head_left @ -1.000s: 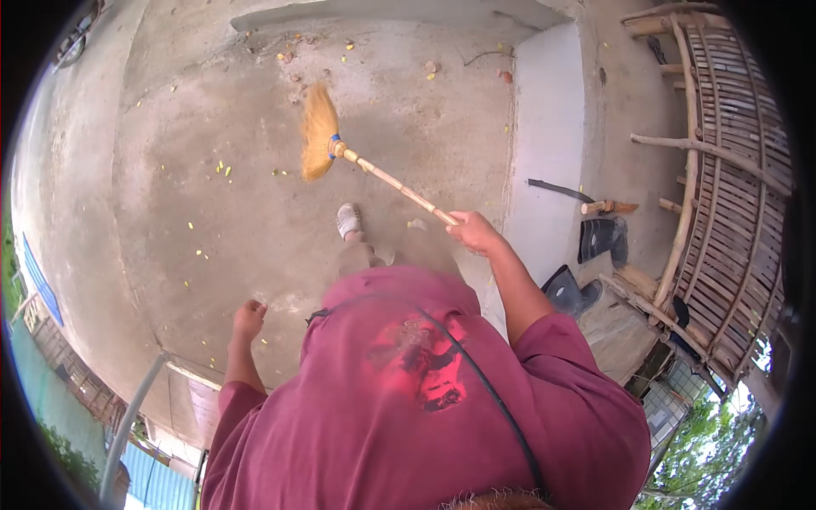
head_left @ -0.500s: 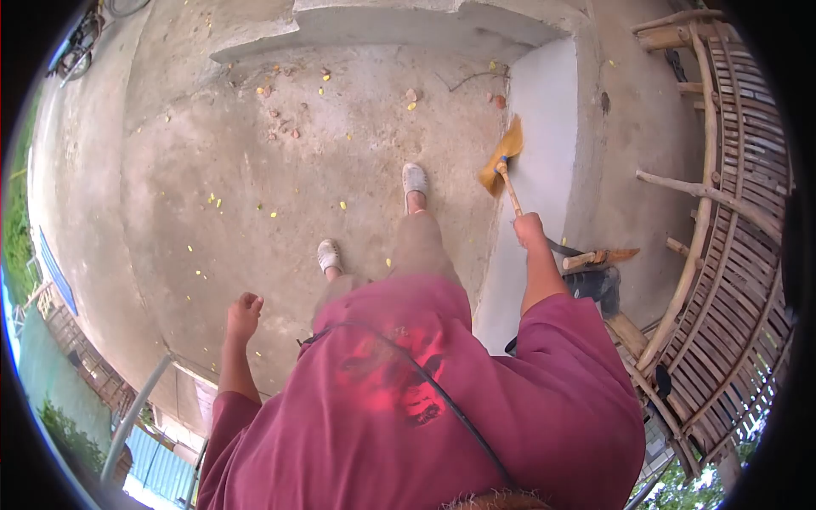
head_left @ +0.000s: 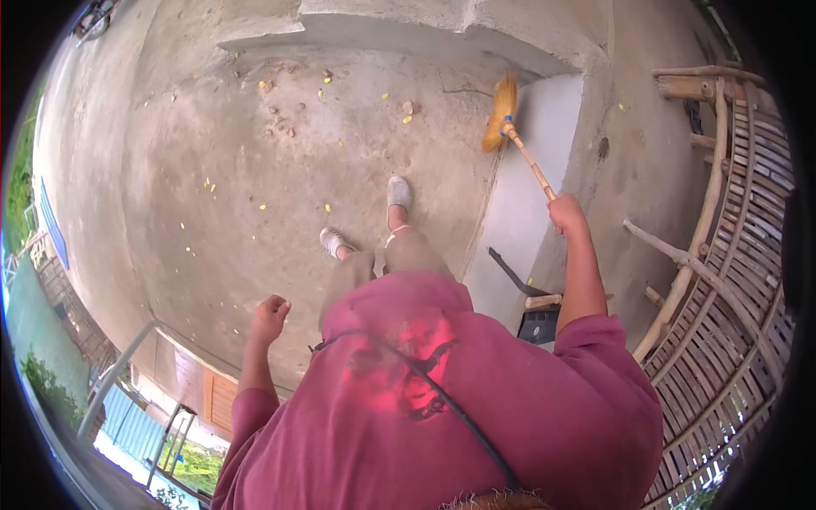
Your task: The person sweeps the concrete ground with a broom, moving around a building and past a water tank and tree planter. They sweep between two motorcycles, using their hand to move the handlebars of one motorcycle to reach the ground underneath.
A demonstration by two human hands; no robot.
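Note:
My right hand (head_left: pixel 565 212) is closed round the end of the wooden handle of a broom (head_left: pixel 530 156). The broom's yellow-brown bristles (head_left: pixel 500 115) lie where the concrete floor (head_left: pixel 229 161) meets the pale grey strip (head_left: pixel 544 127), near its far end. My left hand (head_left: pixel 271 319) hangs over the floor at my left side, its fingers curled; whether anything is in them cannot be made out. Small yellow leaves (head_left: pixel 210 184) and brownish bits (head_left: pixel 291 133) are scattered on the floor ahead of my feet.
A raised concrete edge (head_left: pixel 382 32) runs across the far side. At the right stands a slatted wooden bench (head_left: pixel 731 280) with a branch sticking out. A black bent object (head_left: pixel 510 272) and a wooden piece (head_left: pixel 542 301) are near my right side. A metal rail (head_left: pixel 115 378) is at the lower left.
The bristles have moved away from me along the pale strip's edge. My right hand has shifted right and slightly up, my left hand slightly right. My feet are closer together.

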